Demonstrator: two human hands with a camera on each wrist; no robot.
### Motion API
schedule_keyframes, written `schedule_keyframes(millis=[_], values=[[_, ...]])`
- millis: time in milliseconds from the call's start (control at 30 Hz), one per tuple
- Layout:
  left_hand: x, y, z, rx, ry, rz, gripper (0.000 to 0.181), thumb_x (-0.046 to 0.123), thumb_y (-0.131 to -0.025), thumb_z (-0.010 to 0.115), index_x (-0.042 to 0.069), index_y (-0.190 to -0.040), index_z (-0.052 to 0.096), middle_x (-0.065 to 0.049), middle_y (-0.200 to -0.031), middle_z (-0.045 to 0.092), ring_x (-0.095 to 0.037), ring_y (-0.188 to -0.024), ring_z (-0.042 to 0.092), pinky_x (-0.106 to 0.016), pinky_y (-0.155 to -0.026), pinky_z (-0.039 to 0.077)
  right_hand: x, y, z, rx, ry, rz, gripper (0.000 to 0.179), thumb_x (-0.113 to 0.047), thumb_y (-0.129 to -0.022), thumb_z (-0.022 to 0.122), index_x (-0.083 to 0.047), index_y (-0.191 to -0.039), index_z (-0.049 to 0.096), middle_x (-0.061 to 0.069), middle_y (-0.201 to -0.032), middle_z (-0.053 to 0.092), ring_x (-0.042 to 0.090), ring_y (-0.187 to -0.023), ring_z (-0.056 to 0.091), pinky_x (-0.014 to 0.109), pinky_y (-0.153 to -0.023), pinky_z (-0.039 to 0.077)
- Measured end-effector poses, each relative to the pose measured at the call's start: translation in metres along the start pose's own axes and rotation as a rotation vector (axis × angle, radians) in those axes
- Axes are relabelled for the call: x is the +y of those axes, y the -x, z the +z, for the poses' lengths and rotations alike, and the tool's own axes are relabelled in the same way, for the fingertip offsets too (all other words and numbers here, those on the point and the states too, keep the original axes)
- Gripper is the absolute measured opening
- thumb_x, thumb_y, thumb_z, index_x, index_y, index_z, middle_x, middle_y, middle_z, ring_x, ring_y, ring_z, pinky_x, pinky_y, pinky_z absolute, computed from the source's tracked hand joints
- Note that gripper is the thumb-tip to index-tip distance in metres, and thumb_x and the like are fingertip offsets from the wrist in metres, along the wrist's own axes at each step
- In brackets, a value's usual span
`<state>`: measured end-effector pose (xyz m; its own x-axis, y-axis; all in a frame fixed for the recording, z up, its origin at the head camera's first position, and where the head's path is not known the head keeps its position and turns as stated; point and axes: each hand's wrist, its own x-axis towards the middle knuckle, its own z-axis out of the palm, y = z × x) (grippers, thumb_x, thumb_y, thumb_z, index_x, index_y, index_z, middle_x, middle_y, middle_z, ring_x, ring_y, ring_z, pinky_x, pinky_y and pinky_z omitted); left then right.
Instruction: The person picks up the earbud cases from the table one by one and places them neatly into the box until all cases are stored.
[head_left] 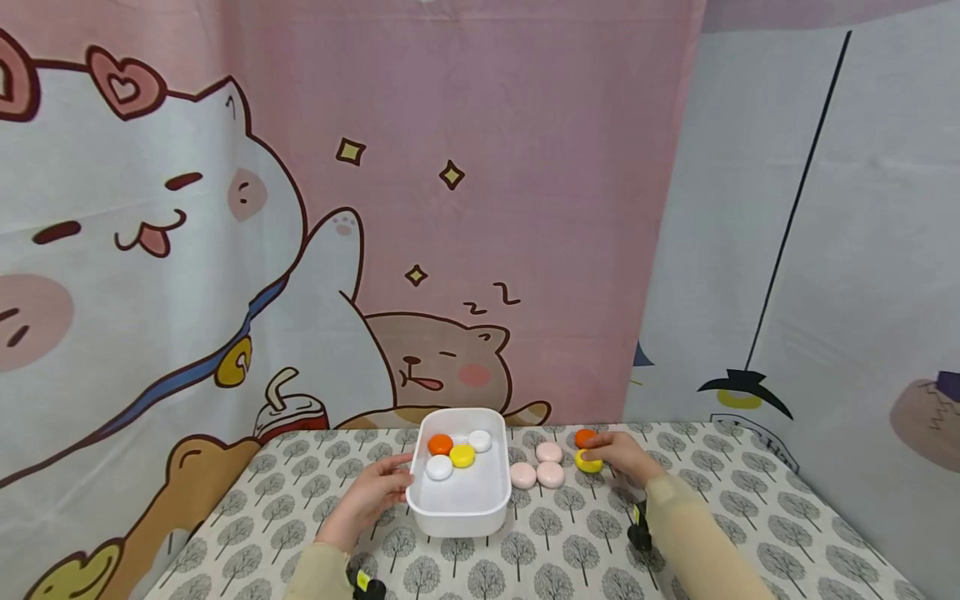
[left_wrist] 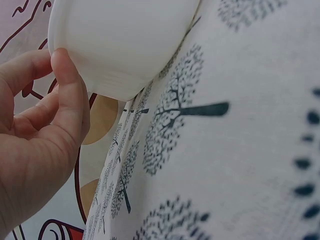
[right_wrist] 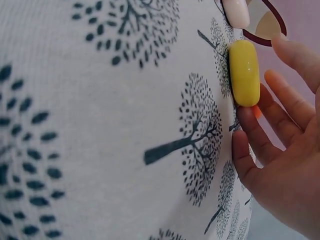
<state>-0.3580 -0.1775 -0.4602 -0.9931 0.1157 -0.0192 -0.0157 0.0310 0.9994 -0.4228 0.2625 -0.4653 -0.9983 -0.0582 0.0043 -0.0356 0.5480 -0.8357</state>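
A white rectangular tub [head_left: 459, 523] is on the table, with an orange disc [head_left: 440, 444], a yellow disc [head_left: 462, 456] and two white discs [head_left: 439, 467] inside. My left hand [head_left: 375, 490] grips its left rim between thumb and fingers, which shows close up in the left wrist view. On the right, my right hand [head_left: 621, 455] reaches to another yellow disc [right_wrist: 244, 73], rounded and glossy, on the cloth. Its fingers are loosely bent just behind that disc and the thumb is apart from it. Another orange disc [head_left: 584, 437] is right by the fingertips, mostly hidden in the right wrist view.
Three pale pink discs [head_left: 550, 475] lie close together between the tub and my right hand. A cloth with grey tree prints [head_left: 517, 550] covers the table. Behind its far edge hangs a pink and white curtain [head_left: 562, 208] with cartoon animals.
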Motion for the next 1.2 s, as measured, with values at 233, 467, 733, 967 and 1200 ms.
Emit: schedule_keyframes(millis=[233, 467, 733, 967, 1200], values=[[-0.004, -0.004, 0.0, -0.01, -0.006, 0.001, 0.054, 0.001, -0.089, 0.061, -0.011, -0.138, 0.043, -0.013, -0.099, 0.054, -0.018, -0.074, 0.055, -0.031, -0.07, 0.053, 0.004, -0.006, 0.002, -0.016, 0.081, -0.008, 0.046, -0.015, -0.079, 0.078, 0.003, -0.118, 0.066, 0.019, -0.119, 0.061, 0.034, -0.107, 0.057, 0.052, -0.092, 0.046], [-0.005, -0.004, 0.0, -0.005, -0.006, 0.002, 0.053, 0.0, -0.089, 0.06, -0.01, -0.138, 0.043, -0.013, -0.099, 0.054, -0.018, -0.074, 0.055, -0.031, -0.07, 0.052, 0.007, -0.005, 0.003, -0.097, 0.08, -0.035, 0.055, -0.009, -0.077, 0.078, 0.005, -0.127, 0.059, 0.024, -0.129, 0.054, 0.032, -0.109, 0.054, 0.046, -0.09, 0.048], [-0.004, -0.002, 0.0, -0.007, 0.007, 0.001, 0.056, 0.001, -0.087, 0.063, -0.01, -0.138, 0.044, -0.013, -0.101, 0.054, -0.018, -0.074, 0.056, -0.03, -0.069, 0.053, 0.009, 0.001, 0.005, -0.096, 0.069, -0.064, 0.056, -0.003, -0.077, 0.076, 0.008, -0.128, 0.056, 0.025, -0.128, 0.053, 0.027, -0.1, 0.057, 0.041, -0.082, 0.051], [-0.004, -0.004, 0.0, -0.001, 0.0, -0.003, 0.054, 0.001, -0.088, 0.062, -0.009, -0.138, 0.044, -0.014, -0.101, 0.054, -0.018, -0.074, 0.055, -0.029, -0.069, 0.053, 0.006, 0.004, 0.006, -0.056, 0.077, -0.079, 0.052, -0.002, -0.078, 0.075, 0.009, -0.126, 0.057, 0.024, -0.125, 0.056, 0.028, -0.101, 0.058, 0.043, -0.083, 0.051], [-0.003, -0.003, -0.001, -0.004, -0.002, 0.001, 0.053, 0.0, -0.089, 0.06, -0.01, -0.138, 0.043, -0.013, -0.1, 0.054, -0.019, -0.075, 0.055, -0.03, -0.069, 0.052, 0.006, 0.002, 0.003, -0.061, 0.018, -0.077, 0.054, 0.0, -0.077, 0.074, 0.011, -0.127, 0.054, 0.021, -0.119, 0.058, 0.027, -0.095, 0.058, 0.04, -0.077, 0.053]])
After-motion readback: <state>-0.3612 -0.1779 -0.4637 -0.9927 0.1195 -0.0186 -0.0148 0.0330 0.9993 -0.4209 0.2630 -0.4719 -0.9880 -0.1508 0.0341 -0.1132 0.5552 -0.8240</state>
